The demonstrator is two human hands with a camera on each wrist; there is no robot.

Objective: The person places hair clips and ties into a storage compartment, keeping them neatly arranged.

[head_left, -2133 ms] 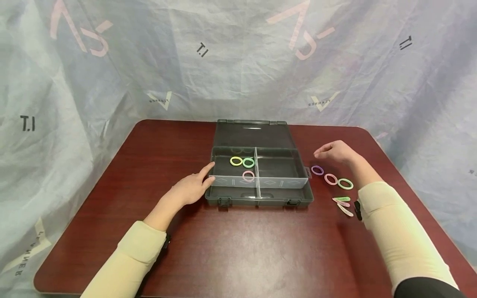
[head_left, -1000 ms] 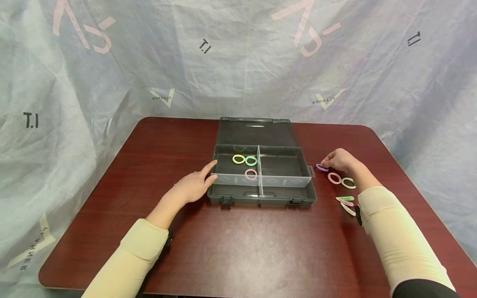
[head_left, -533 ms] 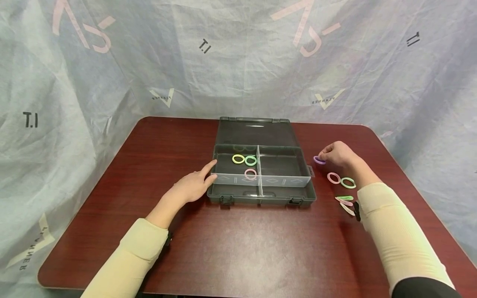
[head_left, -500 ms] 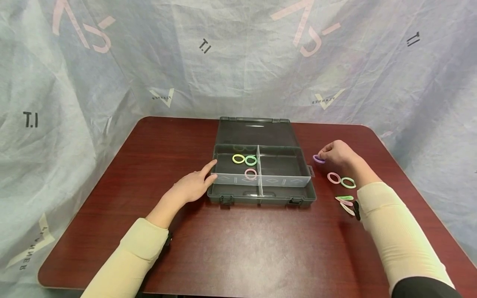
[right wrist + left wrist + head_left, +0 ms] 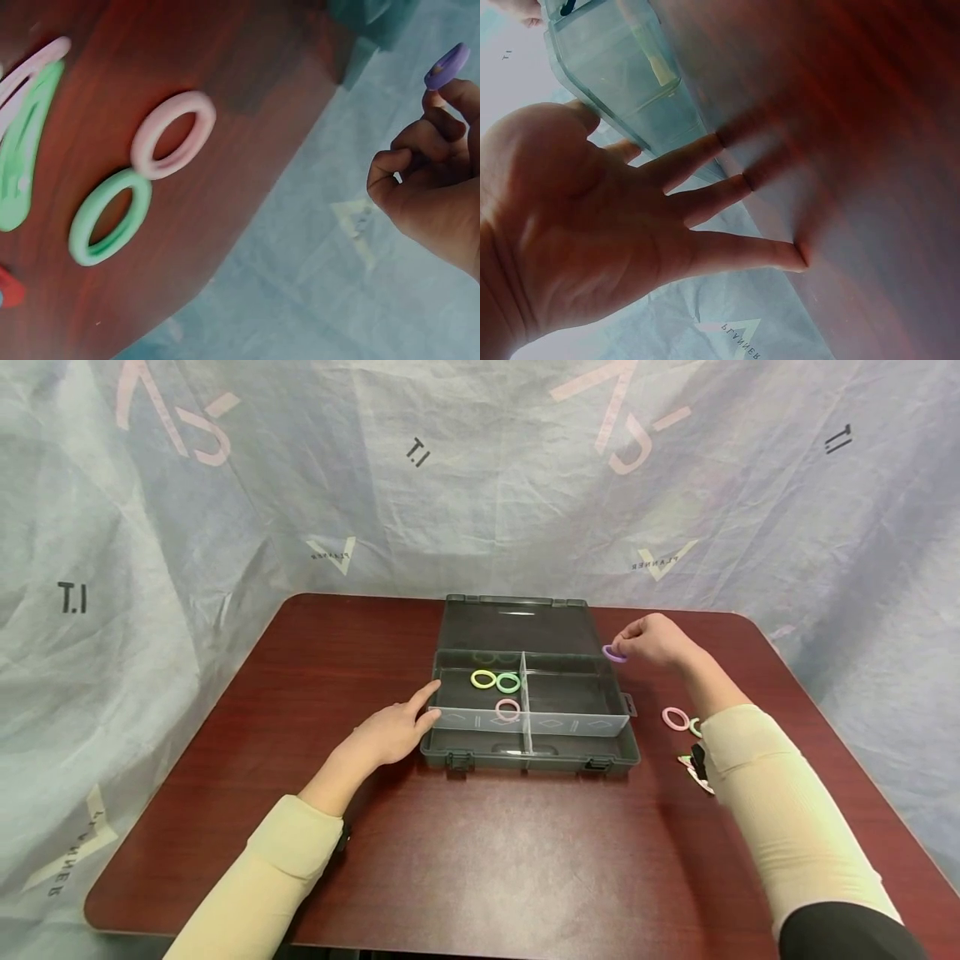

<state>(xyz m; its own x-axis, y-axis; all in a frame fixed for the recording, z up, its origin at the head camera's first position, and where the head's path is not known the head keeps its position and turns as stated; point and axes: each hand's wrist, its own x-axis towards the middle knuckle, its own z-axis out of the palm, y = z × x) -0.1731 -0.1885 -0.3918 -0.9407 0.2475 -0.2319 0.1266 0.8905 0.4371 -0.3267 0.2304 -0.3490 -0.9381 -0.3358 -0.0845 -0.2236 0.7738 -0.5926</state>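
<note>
Purple ring [image 5: 450,69] in right hand [image 5: 654,641] (red piece [image 5: 10,286]: right-wrist view only).

In your right hand [image 5: 654,641], the purple ring [image 5: 452,69] looked smooth and matt. Beside your left hand [image 5: 386,735], the case [image 5: 540,766] was smoky, see-through plastic, its lid [image 5: 517,631] glossy. Beneath both hands, the table [image 5: 480,860] showed glossy wood grain; beyond them hung creased cloth [image 5: 480,477].

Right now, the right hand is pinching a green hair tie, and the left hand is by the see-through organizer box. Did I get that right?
Almost! The hair tie is purple, not green. The right wrist view shows it best: the right hand is pinching a purple hair tie, and the left hand is by the see-through organizer box.
</note>
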